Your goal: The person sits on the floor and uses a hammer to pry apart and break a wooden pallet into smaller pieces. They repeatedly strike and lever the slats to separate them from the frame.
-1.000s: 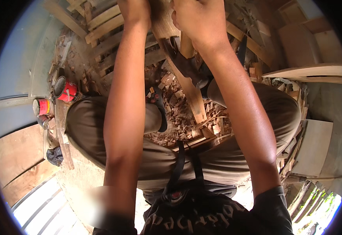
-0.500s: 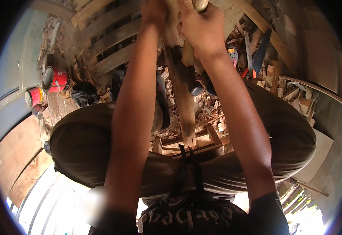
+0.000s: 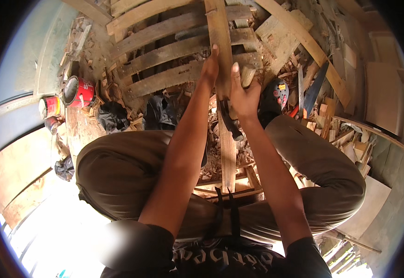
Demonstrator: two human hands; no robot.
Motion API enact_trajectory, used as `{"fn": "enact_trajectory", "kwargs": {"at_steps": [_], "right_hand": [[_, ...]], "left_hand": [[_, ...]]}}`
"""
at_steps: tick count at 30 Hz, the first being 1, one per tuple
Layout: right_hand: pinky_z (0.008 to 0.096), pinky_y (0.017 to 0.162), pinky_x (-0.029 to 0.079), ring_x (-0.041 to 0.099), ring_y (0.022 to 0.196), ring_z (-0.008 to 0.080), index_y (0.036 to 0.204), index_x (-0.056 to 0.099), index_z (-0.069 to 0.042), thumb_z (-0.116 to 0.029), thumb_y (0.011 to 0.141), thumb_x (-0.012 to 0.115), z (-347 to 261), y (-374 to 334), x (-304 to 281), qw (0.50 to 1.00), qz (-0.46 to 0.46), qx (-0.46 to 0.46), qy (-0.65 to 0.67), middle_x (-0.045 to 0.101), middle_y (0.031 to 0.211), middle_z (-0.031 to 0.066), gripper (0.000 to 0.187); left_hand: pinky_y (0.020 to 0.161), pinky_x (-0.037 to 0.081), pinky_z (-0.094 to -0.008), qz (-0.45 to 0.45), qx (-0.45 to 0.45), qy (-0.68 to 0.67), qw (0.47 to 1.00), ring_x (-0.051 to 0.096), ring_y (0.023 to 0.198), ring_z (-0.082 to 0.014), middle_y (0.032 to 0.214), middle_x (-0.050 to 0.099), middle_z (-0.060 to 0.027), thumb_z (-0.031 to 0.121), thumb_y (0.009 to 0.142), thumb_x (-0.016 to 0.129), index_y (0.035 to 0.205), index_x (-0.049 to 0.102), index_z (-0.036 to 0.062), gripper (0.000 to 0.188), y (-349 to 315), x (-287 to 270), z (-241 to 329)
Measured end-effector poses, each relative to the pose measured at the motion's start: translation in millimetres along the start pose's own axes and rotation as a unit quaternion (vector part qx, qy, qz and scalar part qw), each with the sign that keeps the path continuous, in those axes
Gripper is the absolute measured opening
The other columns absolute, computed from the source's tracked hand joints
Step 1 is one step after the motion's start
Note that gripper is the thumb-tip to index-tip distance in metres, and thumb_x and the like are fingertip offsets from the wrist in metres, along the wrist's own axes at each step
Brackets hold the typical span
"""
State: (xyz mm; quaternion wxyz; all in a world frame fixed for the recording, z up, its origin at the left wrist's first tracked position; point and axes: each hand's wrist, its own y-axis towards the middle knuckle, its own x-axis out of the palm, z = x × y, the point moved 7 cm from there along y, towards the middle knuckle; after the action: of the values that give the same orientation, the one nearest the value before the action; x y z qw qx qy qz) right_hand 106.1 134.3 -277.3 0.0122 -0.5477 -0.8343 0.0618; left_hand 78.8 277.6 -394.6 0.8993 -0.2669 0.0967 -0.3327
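A long wooden plank (image 3: 228, 162) runs lengthwise between my legs, away from my lap. My left hand (image 3: 210, 69) closes on its left edge, thumb lying along the top. Against the opposite edge, my right hand (image 3: 247, 98) is wrapped round the wooden handle of a hammer (image 3: 248, 74), the thumb pointing up along the plank. The hammer's dark metal head (image 3: 230, 124) hangs on the near side of that hand, over the plank. My right palm and fingers are partly hidden.
Spaced pallet slats (image 3: 165, 60) lie beyond my hands. At the right are a handsaw (image 3: 316, 88), scrap wood (image 3: 326, 116) and my clog (image 3: 276, 92). Red paint cans (image 3: 78, 91) and a black plastic bag (image 3: 113, 116) sit at the left. Wood chips litter the ground.
The view has tilted up, showing more of the slats and both hands fully. Both hands appear lower in the picture, still on the plank and hammer.
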Motion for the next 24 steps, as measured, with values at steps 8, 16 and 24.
{"fn": "enact_trajectory", "kwargs": {"at_steps": [8,16,24], "right_hand": [[0.0256,0.046,0.033,0.045,0.053,0.0054,0.074,0.056,-0.008,-0.037,0.1,0.063,0,-10,-3,0.997,-0.017,0.004,0.074,0.05,0.062,-0.0044,0.04],[0.0281,0.051,0.037,0.048,0.054,0.0093,0.07,0.055,-0.009,-0.042,0.096,0.068,-19,-23,-8,0.988,-0.049,0.13,0.065,0.051,0.059,-0.0007,0.044],[0.0332,0.07,0.045,0.057,0.071,0.0156,0.08,0.062,0.0,-0.052,0.09,0.07,-43,-59,-36,0.99,0.032,0.107,-0.088,0.062,0.075,0.0057,0.054]], "left_hand": [[0.095,0.046,-0.0474,0.151,0.225,0.221,0.937,0.058,0.115,-0.0433,0.123,0.061,-0.0313,0.031,0.097,0.055,0.117,0.067,-0.0005,0.039,-53,-28,30],[0.088,0.051,-0.0524,0.063,0.095,0.248,0.962,0.063,0.107,-0.0436,0.121,0.065,-0.0253,0.032,0.098,0.054,0.122,0.066,0.0024,0.041,-53,-69,-29],[0.095,0.051,-0.0528,0.104,-0.012,0.306,0.946,0.061,0.112,-0.0454,0.125,0.063,-0.0263,0.039,0.099,0.052,0.12,0.068,0.0006,0.047,-86,-83,-17]]}}
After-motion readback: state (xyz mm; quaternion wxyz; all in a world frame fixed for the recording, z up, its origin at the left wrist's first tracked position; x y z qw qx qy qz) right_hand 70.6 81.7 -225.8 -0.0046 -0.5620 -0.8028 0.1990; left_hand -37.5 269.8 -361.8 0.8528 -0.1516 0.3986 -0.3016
